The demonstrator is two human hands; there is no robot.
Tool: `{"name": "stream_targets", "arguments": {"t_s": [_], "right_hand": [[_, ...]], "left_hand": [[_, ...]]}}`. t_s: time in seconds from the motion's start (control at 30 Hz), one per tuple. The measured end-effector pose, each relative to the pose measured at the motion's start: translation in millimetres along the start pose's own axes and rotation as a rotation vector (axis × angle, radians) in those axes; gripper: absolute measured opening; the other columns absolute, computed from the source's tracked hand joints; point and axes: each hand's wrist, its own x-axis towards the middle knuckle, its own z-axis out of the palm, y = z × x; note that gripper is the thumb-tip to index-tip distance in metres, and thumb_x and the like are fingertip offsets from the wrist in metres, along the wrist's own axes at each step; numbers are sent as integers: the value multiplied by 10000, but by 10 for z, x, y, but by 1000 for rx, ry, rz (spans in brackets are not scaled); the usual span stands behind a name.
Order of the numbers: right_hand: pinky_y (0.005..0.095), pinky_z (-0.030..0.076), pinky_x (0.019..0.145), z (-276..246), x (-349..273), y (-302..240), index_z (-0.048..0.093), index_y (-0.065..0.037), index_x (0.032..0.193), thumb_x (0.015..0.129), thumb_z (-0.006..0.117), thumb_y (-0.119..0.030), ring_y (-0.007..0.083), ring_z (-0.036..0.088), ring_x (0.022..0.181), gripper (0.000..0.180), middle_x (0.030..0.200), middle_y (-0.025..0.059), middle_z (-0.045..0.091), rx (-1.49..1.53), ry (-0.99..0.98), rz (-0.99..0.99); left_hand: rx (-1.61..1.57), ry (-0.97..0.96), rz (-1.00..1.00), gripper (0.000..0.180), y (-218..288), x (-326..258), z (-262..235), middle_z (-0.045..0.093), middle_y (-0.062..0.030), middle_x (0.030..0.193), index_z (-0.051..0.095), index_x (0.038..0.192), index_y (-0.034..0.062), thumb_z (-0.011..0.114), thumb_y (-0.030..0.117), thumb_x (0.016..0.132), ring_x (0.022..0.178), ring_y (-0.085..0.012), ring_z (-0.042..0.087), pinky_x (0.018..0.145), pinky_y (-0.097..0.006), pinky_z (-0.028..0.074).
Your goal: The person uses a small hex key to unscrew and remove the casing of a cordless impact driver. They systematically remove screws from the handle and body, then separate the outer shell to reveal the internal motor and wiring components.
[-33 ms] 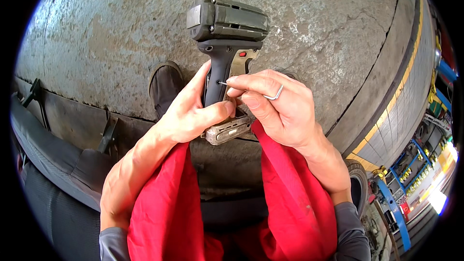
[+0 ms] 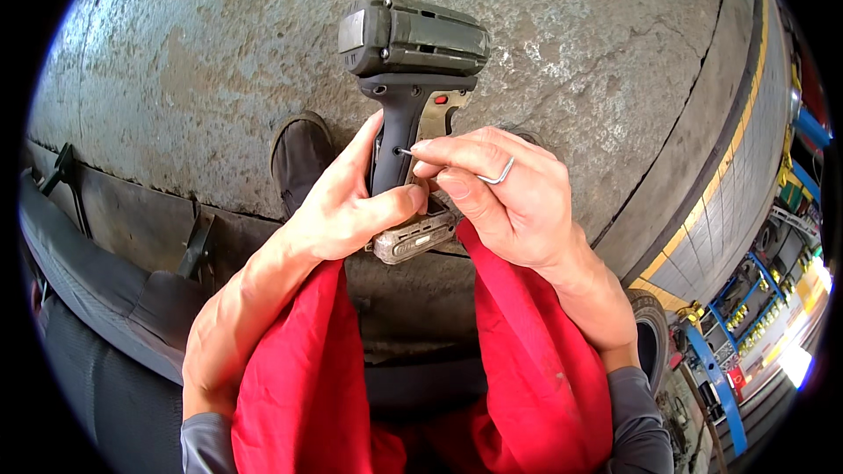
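A worn black and grey cordless impact wrench is held up between my knees, its head away from me and its battery toward me. My left hand is wrapped round the lower handle, thumb across the front near the battery. In my right hand, a thin silver L-shaped hex key is pinched between thumb and fingers. Its long end points left, and the tip meets a screw hole in the handle's side; whether it is seated I cannot tell. The bent short end sticks out past my fingers.
Beneath the tool lies a rough, stained concrete floor. My dark shoe stands left of the handle. Black padded seats are at the left. To the right are a yellow-edged tiled strip, a tire and blue shelving.
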Motion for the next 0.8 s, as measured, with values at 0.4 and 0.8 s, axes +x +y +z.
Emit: {"name": "stream_targets", "arguments": {"t_s": [0.4, 0.8], "right_hand": [[343, 582, 738, -48, -64, -108, 710, -2, 1232, 999, 677, -202, 231, 742, 845, 309, 961, 109, 765, 334, -120, 307], [254, 530, 595, -93, -108, -182, 723, 24, 1203, 1083, 569, -374, 125, 703, 751, 443, 992, 119, 780, 492, -79, 347]], "left_hand": [[92, -18, 57, 761, -10, -50, 17, 603, -16, 1122, 213, 1590, 7, 634, -13, 956, 1015, -76, 575, 900, -262, 497], [188, -29, 120, 712, 17, -60, 32, 614, -47, 1114, 222, 1559, -7, 640, 27, 984, 1030, -109, 596, 932, -298, 503]]}}
